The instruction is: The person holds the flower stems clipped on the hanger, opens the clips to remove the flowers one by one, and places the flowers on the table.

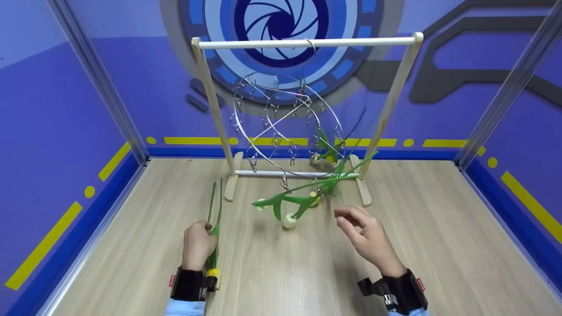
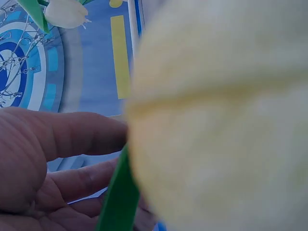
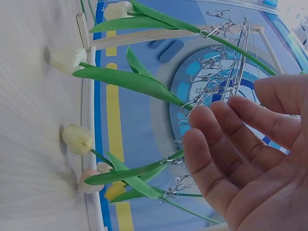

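My left hand (image 1: 198, 243) grips artificial tulips low over the left of the table, their green stems (image 1: 219, 202) pointing away from me. A yellow blossom (image 1: 214, 274) shows beside the wrist strap. In the left wrist view a pale yellow blossom (image 2: 221, 144), blurred and close, covers much of the hand's far side. To the right, my right hand (image 1: 366, 237) is held in the air with loosely bent fingers and nothing in them. Close by, several tulips hang by clips (image 3: 219, 72) from a round wire hanger (image 1: 263, 151), including a white tulip (image 1: 290, 220).
The hanger hooks over the top bar (image 1: 263, 44) of a wooden rack (image 1: 395, 96), whose feet (image 1: 230, 188) stand at the table's back. Blue printed walls (image 1: 66, 131) enclose the wood-grain table (image 1: 281, 281) at the back and both sides.
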The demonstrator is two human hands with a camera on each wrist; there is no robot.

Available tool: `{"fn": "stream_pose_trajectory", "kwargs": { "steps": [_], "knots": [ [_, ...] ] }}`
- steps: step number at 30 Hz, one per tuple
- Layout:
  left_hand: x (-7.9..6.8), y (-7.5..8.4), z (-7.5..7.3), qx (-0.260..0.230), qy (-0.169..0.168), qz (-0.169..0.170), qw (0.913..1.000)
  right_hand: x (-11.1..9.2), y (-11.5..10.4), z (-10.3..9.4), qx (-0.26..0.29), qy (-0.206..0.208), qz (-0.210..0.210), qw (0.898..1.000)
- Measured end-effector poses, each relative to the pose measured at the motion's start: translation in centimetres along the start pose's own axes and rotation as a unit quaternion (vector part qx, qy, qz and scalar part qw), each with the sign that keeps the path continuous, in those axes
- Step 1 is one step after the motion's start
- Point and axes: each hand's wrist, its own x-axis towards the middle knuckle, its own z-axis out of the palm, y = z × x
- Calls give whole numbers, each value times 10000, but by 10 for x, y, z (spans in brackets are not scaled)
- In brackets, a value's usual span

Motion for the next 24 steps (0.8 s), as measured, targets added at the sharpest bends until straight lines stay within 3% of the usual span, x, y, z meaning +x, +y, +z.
{"fn": "stream_pose_trajectory", "kwargs": {
  "steps": [13,24],
  "knots": [
    [10,1,-2,420,-339,-133,9985,2,1,-1,44,48,-200,9998],
    [4,8,-6,658,-677,-135,9954,2,0,-1,114,9,-176,9998]
  ]
}}
